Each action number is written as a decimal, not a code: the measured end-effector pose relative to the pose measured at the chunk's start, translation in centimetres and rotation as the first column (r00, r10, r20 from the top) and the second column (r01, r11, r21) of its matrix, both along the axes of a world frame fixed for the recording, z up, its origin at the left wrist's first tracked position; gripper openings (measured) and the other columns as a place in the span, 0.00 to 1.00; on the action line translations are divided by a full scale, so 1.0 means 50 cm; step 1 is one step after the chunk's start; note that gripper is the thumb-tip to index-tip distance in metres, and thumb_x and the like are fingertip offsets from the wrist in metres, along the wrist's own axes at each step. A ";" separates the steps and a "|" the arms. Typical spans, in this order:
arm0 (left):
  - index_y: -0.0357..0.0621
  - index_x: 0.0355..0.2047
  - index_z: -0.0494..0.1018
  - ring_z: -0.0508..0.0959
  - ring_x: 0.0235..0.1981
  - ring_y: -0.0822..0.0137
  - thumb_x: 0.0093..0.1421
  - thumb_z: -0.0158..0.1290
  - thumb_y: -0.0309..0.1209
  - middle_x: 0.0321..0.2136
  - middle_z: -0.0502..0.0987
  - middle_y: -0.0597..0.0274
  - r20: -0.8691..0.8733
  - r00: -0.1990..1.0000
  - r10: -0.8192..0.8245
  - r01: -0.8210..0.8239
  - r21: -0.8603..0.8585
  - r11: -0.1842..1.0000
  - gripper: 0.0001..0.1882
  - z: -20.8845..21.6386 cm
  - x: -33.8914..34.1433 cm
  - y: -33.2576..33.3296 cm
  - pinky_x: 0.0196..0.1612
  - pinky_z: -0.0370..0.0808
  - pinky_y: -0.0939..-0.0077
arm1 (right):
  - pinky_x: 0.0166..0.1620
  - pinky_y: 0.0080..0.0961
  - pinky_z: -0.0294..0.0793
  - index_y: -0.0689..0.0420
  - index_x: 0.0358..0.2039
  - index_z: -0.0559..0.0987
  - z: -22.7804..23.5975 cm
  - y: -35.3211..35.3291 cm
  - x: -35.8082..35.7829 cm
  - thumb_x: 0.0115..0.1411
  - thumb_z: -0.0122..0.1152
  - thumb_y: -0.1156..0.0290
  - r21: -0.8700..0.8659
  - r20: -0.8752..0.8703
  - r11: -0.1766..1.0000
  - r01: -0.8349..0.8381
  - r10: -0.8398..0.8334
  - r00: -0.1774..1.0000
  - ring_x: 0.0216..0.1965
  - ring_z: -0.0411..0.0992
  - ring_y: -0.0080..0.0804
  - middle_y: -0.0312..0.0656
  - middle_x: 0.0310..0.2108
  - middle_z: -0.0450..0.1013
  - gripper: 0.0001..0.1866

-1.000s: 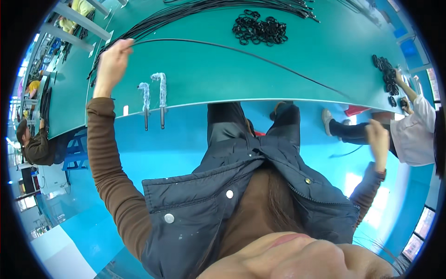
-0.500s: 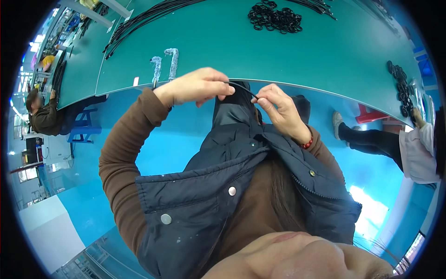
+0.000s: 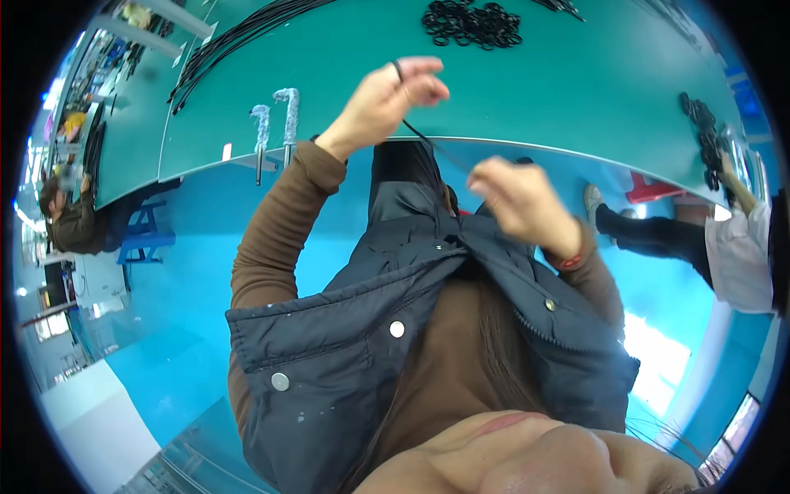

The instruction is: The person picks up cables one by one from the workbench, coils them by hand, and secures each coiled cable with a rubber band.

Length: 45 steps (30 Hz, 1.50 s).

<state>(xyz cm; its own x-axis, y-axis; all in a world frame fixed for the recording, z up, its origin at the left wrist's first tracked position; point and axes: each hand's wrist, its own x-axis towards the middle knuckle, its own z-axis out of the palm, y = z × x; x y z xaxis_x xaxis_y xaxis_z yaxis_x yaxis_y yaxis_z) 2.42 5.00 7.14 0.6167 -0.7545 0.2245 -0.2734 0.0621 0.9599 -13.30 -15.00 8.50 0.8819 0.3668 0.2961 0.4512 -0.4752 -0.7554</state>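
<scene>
Over the near edge of the green table, my left hand [image 3: 387, 99] is closed on a thin black cord [image 3: 418, 132]. A turn of black shows around one of its raised fingers, and the rest of the cord slants down toward my right hand. My right hand [image 3: 522, 202] is lower, in front of the table edge, its fingers curled and smeared by motion. The cord's far end blurs out near these fingertips, so whether they pinch it does not show.
On the green table [image 3: 559, 90] lie a pile of black rings [image 3: 473, 23], a bundle of long black cords [image 3: 239, 41] and two rods with fuzzy wrapping [image 3: 287, 115]. More black rings [image 3: 702, 140] lie at the right end. People sit at left and right, one near a blue stool [image 3: 146, 235].
My left hand has risen over the table with the cord. My right hand has moved a little right and down, and the bent stretch of cord between the hands now runs straighter.
</scene>
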 end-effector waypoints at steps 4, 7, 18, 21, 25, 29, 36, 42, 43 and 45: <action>0.31 0.54 0.61 0.77 0.42 0.62 0.68 0.39 0.39 0.41 0.75 0.50 -0.386 0.854 -0.348 0.391 0.036 0.920 0.24 -0.008 -0.066 -0.023 0.44 0.76 0.72 | 0.25 0.24 0.67 0.61 0.32 0.76 0.041 -0.044 0.086 0.57 0.56 0.75 0.116 0.185 0.979 0.168 -0.188 0.965 0.20 0.68 0.33 0.44 0.23 0.71 0.04; 0.29 0.56 0.58 0.77 0.44 0.53 0.68 0.34 0.46 0.43 0.73 0.42 -0.690 0.453 -0.564 0.555 -0.277 0.785 0.30 -0.033 -0.080 -0.043 0.44 0.78 0.67 | 0.26 0.21 0.66 0.62 0.32 0.77 0.008 -0.055 0.121 0.59 0.56 0.74 0.193 0.110 0.968 0.160 -0.183 0.977 0.21 0.66 0.25 0.40 0.23 0.71 0.05; 0.23 0.56 0.56 0.81 0.26 0.59 0.62 0.41 0.54 0.32 0.77 0.47 -0.670 0.519 -0.530 0.456 -0.307 0.835 0.40 -0.019 -0.113 -0.059 0.27 0.81 0.75 | 0.35 0.18 0.67 0.63 0.32 0.77 -0.115 -0.072 0.137 0.64 0.51 0.68 0.359 -0.233 0.908 0.216 -0.137 0.963 0.29 0.65 0.19 0.34 0.26 0.72 0.12; 0.24 0.56 0.57 0.81 0.32 0.58 0.66 0.36 0.49 0.36 0.77 0.47 -0.601 0.680 -0.420 0.182 -0.417 0.890 0.34 -0.011 -0.064 -0.049 0.32 0.81 0.73 | 0.29 0.25 0.68 0.62 0.30 0.73 -0.184 -0.032 0.081 0.64 0.48 0.66 0.162 -0.309 0.951 0.263 -0.204 0.929 0.26 0.69 0.28 0.42 0.22 0.69 0.12; 0.27 0.57 0.57 0.72 0.52 0.53 0.67 0.36 0.44 0.50 0.70 0.43 -0.474 0.866 -0.163 -0.062 -0.423 0.904 0.30 -0.022 -0.020 -0.057 0.53 0.73 0.63 | 0.29 0.43 0.68 0.60 0.31 0.69 -0.107 -0.006 -0.016 0.61 0.50 0.70 -0.092 -0.324 0.996 -0.002 -0.028 0.946 0.27 0.70 0.54 0.53 0.21 0.68 0.06; 0.30 0.59 0.56 0.68 0.55 0.52 0.67 0.38 0.43 0.52 0.67 0.42 -0.357 0.921 -0.154 0.127 -0.097 0.987 0.29 -0.068 -0.055 -0.062 0.52 0.73 0.60 | 0.24 0.34 0.67 0.62 0.29 0.71 0.005 -0.048 0.041 0.59 0.53 0.73 -0.052 0.198 0.997 0.063 -0.051 0.979 0.22 0.70 0.48 0.50 0.19 0.69 0.06; 0.30 0.59 0.55 0.80 0.37 0.53 0.67 0.36 0.49 0.49 0.70 0.40 -0.604 0.555 -0.572 0.378 -0.428 0.821 0.33 -0.020 -0.087 -0.070 0.38 0.80 0.72 | 0.31 0.21 0.70 0.62 0.34 0.75 -0.125 -0.042 0.071 0.64 0.48 0.69 0.335 -0.390 0.905 0.264 -0.122 0.913 0.27 0.70 0.23 0.38 0.26 0.74 0.10; 0.28 0.57 0.58 0.73 0.51 0.54 0.68 0.37 0.44 0.49 0.71 0.43 -0.509 0.855 -0.100 -0.103 -0.356 0.929 0.29 -0.029 -0.043 -0.079 0.50 0.75 0.65 | 0.27 0.28 0.70 0.61 0.31 0.73 -0.057 -0.026 -0.035 0.62 0.51 0.70 0.046 -0.298 0.998 0.043 -0.027 0.954 0.21 0.72 0.39 0.46 0.22 0.72 0.08; 0.28 0.58 0.57 0.71 0.52 0.52 0.68 0.38 0.43 0.51 0.69 0.41 -0.426 0.904 -0.041 -0.080 -0.261 0.962 0.29 -0.050 -0.042 -0.072 0.51 0.74 0.63 | 0.24 0.31 0.67 0.62 0.30 0.72 -0.030 -0.022 -0.029 0.60 0.54 0.72 0.124 -0.163 0.989 0.077 -0.056 0.985 0.20 0.70 0.45 0.48 0.20 0.70 0.06; 0.28 0.58 0.55 0.69 0.54 0.50 0.67 0.39 0.41 0.53 0.67 0.40 -0.340 0.940 -0.016 -0.043 -0.167 0.985 0.29 -0.082 -0.050 -0.078 0.52 0.74 0.61 | 0.22 0.32 0.65 0.61 0.29 0.71 0.018 -0.040 0.006 0.59 0.55 0.73 -0.018 -0.041 0.994 0.105 -0.106 0.994 0.19 0.69 0.45 0.48 0.18 0.67 0.06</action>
